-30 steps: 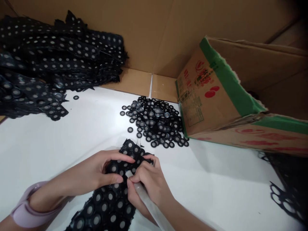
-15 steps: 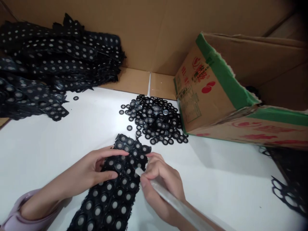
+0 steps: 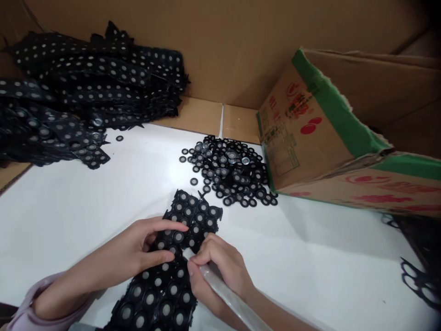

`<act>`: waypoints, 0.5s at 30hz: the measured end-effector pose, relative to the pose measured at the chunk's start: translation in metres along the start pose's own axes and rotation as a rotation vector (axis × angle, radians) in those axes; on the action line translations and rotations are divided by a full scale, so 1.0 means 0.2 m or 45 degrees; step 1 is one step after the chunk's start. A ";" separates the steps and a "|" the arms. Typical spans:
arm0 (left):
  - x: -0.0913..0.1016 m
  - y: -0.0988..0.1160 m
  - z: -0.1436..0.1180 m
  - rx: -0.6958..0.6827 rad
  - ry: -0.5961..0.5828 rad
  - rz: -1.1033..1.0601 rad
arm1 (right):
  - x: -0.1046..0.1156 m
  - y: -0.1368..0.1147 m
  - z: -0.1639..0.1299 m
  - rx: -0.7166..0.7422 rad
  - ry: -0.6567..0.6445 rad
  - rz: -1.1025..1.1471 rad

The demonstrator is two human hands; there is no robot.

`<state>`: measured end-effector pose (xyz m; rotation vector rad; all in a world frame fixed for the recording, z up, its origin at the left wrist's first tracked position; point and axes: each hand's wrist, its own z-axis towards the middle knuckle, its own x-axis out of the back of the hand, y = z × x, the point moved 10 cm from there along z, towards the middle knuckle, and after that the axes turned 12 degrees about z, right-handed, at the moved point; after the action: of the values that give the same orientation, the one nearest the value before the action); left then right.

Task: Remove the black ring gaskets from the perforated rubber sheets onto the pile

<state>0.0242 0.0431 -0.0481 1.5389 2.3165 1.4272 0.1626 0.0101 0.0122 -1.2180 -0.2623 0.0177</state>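
Lying flat on the white table [image 3: 310, 257], just on the near side of a heap of loose discs [image 3: 227, 172], the black disc-studded sheet [image 3: 161, 294]; resting across its left side with thumb and forefinger parted, the left hand [image 3: 143, 246], and closed around a pale pen-like tool [image 3: 227, 296], the right hand [image 3: 225, 262], tip contact too blurred to confirm. Probably light, rubbery and floppy, with thin webs apt to tear; best pinned by spread fingertips near the tip, or lifted by both side edges.

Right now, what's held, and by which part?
The right grip holds a pale stick near its tip; the left grip touches a black sheet, grasp unclear.
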 end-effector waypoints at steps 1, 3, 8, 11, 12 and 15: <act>0.00 0.00 0.00 0.001 0.004 -0.021 | 0.00 0.00 0.00 0.007 -0.001 -0.023; 0.00 -0.01 -0.01 -0.011 0.008 -0.055 | -0.01 -0.02 0.00 0.037 -0.001 -0.096; -0.04 0.00 -0.02 -0.090 -0.019 -0.144 | -0.06 -0.05 0.01 0.174 0.029 -0.298; -0.04 0.01 -0.03 -0.132 -0.023 -0.213 | -0.06 -0.06 0.01 0.225 0.051 -0.365; -0.04 0.01 -0.02 -0.126 -0.021 -0.218 | -0.06 -0.06 0.01 0.221 0.045 -0.341; -0.04 -0.02 -0.02 -0.060 -0.012 -0.193 | -0.03 -0.02 0.01 0.109 0.012 -0.115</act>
<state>0.0242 0.0348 -0.0520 1.3230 2.3203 1.4239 0.1563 0.0087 0.0159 -1.1200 -0.3054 -0.0548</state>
